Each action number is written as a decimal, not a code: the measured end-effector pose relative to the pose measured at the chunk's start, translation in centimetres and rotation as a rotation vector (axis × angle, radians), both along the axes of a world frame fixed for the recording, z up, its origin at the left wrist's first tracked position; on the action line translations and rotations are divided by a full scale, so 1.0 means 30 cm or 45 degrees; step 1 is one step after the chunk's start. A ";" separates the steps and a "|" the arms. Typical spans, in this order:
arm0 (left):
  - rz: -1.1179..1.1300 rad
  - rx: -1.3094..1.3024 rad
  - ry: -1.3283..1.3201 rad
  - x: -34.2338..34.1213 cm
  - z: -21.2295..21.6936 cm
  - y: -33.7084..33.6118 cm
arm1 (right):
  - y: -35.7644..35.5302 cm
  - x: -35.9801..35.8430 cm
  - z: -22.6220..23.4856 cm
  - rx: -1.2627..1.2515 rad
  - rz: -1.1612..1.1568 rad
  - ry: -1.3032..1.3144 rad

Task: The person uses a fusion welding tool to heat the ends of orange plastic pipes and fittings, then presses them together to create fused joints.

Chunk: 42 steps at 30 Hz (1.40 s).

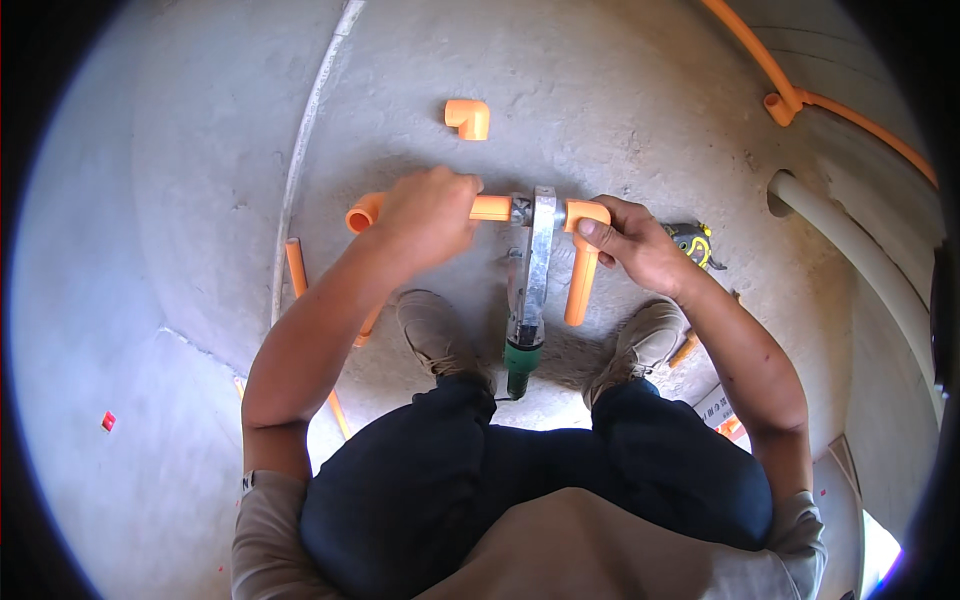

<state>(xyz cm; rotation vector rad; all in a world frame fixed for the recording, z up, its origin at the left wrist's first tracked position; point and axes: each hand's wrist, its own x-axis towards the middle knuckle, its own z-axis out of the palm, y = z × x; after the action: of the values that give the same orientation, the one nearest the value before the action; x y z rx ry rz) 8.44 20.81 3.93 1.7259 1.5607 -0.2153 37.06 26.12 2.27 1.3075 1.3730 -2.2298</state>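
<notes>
A pipe fusion welding iron (537, 265) with a flat metal plate and a green handle (520, 362) stands between my feet. My left hand (430, 215) is closed around an orange pipe (492, 208), whose right end meets the iron's left die. At that pipe's far left end is an orange elbow (364, 212), partly hidden by my hand. On the other side, my right hand (640, 240) grips an orange elbow fitting (588, 212) with thumb and fingers, its mouth against the right die. A short orange pipe (581, 285) extends from this elbow toward me.
A loose orange elbow (467, 118) lies on the concrete floor beyond the iron. Beside my right hand is a black and yellow tape measure (690, 240). Orange pipes (297, 265) lie at left; others (765, 60) run along the right wall, near a pale thick pipe (850, 240).
</notes>
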 end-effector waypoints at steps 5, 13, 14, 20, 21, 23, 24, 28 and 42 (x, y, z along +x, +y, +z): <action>-0.117 -0.136 0.137 -0.002 0.000 0.027 | 0.028 -0.017 0.052 0.331 0.165 -0.095; -0.031 -0.258 0.185 0.048 0.023 0.069 | 0.061 -0.013 0.050 0.318 0.358 -0.059; -0.027 -0.239 0.174 0.045 0.017 0.064 | 0.060 -0.013 0.051 0.320 0.358 -0.067; -0.106 -0.210 0.200 0.032 -0.001 0.056 | 0.059 -0.024 0.053 0.357 0.413 -0.069; -0.106 -0.209 0.200 0.034 0.002 0.063 | 0.062 -0.021 0.052 0.387 0.438 -0.067; -0.160 -0.327 0.215 0.041 0.009 0.081 | 0.069 -0.020 0.051 0.416 0.463 -0.062; -0.160 -0.328 0.218 0.043 0.014 0.083 | 0.073 -0.022 0.052 0.387 0.468 -0.070; -0.127 -0.301 0.202 0.044 0.027 0.082 | 0.063 -0.019 0.030 0.390 0.415 -0.044; -0.085 -0.320 0.151 0.030 -0.002 0.073 | 0.066 -0.033 0.041 0.520 0.518 -0.048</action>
<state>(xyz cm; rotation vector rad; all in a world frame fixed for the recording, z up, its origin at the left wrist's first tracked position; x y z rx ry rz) 9.35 23.01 3.86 1.5915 1.4903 -0.5332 36.08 28.10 3.51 1.0429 1.9469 -1.7080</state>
